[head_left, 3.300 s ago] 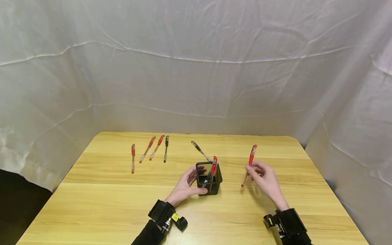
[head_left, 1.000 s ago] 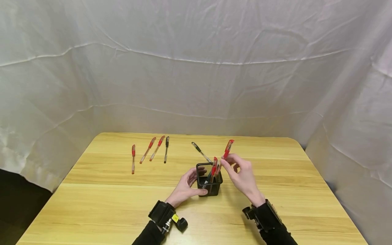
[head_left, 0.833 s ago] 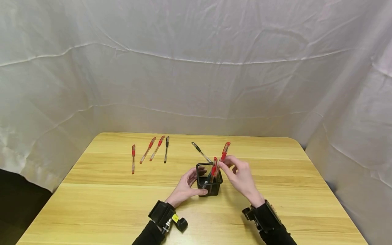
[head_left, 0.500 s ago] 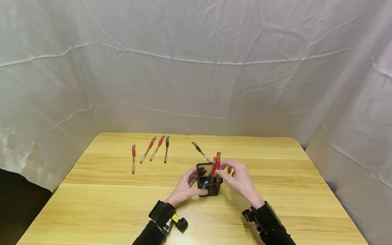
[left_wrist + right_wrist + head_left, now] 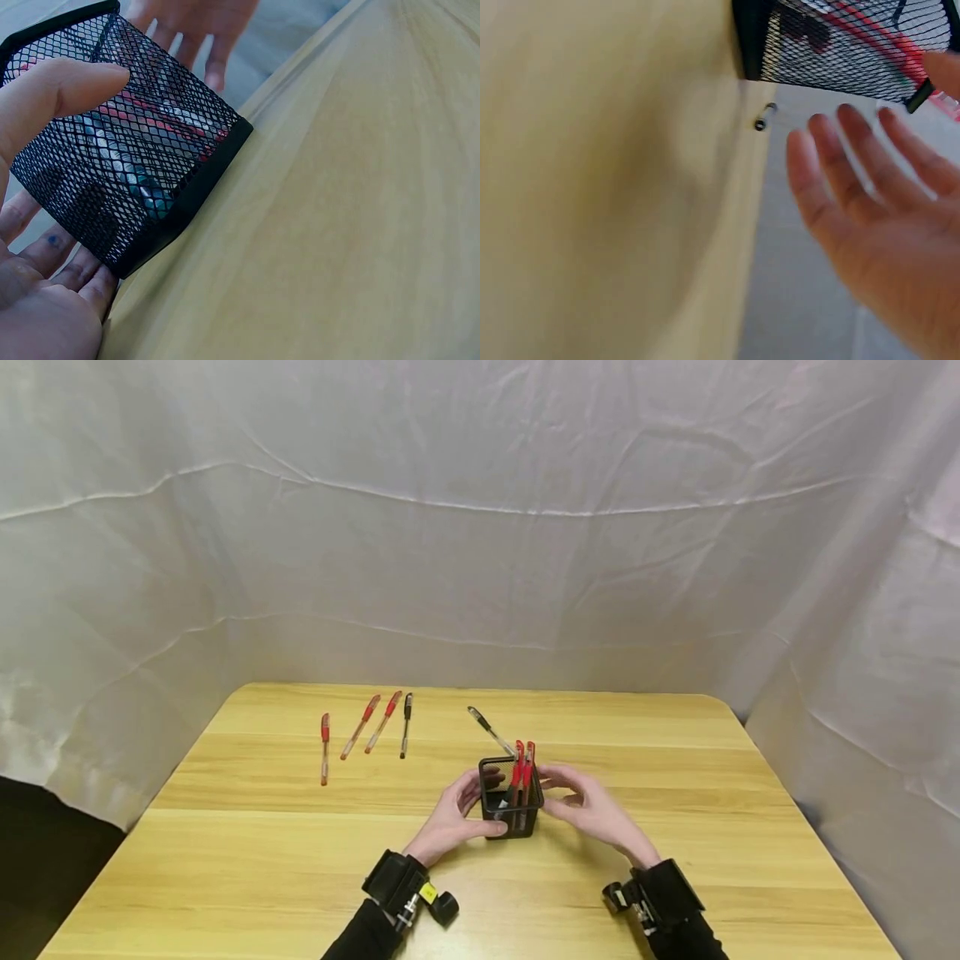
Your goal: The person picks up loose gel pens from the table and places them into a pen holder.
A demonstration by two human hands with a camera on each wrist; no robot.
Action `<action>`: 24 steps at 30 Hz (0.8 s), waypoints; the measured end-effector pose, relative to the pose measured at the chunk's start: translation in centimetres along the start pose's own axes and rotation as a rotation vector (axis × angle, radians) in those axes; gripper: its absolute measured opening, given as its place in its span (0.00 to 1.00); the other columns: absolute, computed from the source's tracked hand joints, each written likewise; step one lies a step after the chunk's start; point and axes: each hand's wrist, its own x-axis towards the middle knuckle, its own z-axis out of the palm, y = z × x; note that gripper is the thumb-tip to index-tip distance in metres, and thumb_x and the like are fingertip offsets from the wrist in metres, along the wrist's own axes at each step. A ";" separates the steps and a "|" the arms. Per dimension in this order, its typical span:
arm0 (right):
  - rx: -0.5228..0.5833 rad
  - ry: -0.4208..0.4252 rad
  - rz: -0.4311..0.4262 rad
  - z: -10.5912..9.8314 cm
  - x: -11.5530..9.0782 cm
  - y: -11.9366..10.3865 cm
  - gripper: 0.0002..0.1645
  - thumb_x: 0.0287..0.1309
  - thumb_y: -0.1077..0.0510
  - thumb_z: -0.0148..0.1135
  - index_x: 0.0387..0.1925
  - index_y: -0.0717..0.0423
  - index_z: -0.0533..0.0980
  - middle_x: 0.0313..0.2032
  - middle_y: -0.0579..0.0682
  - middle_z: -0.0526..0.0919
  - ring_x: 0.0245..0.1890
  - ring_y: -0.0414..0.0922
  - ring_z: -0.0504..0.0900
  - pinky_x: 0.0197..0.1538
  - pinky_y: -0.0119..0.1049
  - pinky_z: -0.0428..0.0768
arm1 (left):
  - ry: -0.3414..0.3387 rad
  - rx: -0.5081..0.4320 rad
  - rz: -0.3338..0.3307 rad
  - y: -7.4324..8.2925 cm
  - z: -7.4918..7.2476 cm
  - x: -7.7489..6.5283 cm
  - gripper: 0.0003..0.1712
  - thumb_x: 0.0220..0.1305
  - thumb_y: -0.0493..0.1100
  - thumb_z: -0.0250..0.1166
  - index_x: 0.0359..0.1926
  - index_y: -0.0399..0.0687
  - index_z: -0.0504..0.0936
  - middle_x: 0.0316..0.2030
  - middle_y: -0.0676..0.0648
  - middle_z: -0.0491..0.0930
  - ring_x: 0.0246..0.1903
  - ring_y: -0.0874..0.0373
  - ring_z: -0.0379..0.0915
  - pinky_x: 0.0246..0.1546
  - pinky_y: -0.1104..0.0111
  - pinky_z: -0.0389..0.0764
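A black mesh pen holder (image 5: 527,823) stands on the table, with my left hand (image 5: 448,820) holding it from the left. The left thumb (image 5: 67,86) lies across one mesh side, and the other fingers are around the far side. Two red pens (image 5: 529,763) lean upright inside, caps up. Through the mesh in the left wrist view, a dark teal-looking pen (image 5: 120,161) also shows. My right hand (image 5: 592,810) is just right of the holder, fingers spread and nothing in them. In the right wrist view its fingertips (image 5: 847,116) are apart from the mesh.
Behind the holder lies a black pen (image 5: 489,728). Farther left on the wooden table (image 5: 262,860) are a red pen (image 5: 325,750), two slanted red pens (image 5: 362,727) and another black pen (image 5: 406,727). A pale curtain (image 5: 480,568) hangs beyond the table's back edge.
My right hand brought a red pen leftward to the holder, lowered it in beside the other red one and let go. It has drawn slightly right. My left hand stayed put.
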 end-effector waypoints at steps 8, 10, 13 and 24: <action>0.154 -0.114 0.070 1.4 0.6 0.4 0.65 0.55 0.54 0.74 0.80 0.57 0.41 0.79 0.66 0.47 0.76 0.66 0.54 0.74 0.68 0.58 | -0.025 0.034 0.007 0.4 0.1 -0.1 0.50 0.54 0.40 0.77 0.75 0.47 0.62 0.75 0.45 0.64 0.77 0.47 0.54 0.80 0.50 0.51; 0.137 -0.086 0.114 1.7 0.9 0.4 0.65 0.54 0.51 0.75 0.80 0.55 0.41 0.79 0.64 0.48 0.76 0.65 0.55 0.74 0.68 0.56 | -0.033 0.042 0.007 0.6 0.1 0.0 0.51 0.55 0.42 0.77 0.76 0.47 0.61 0.76 0.44 0.63 0.77 0.47 0.54 0.80 0.49 0.51; 0.139 -0.061 0.138 1.9 1.3 0.3 0.64 0.54 0.51 0.76 0.80 0.55 0.45 0.78 0.63 0.52 0.75 0.63 0.60 0.73 0.69 0.57 | -0.044 0.052 -0.003 0.6 0.1 0.0 0.53 0.54 0.44 0.78 0.77 0.47 0.60 0.76 0.44 0.62 0.77 0.46 0.53 0.80 0.49 0.50; 0.281 -0.045 0.168 1.6 1.1 1.5 0.61 0.50 0.56 0.78 0.78 0.53 0.51 0.78 0.61 0.55 0.76 0.64 0.57 0.75 0.67 0.56 | -0.029 0.013 0.001 0.5 -0.1 -0.1 0.53 0.58 0.45 0.75 0.77 0.40 0.55 0.77 0.38 0.57 0.77 0.42 0.51 0.80 0.50 0.49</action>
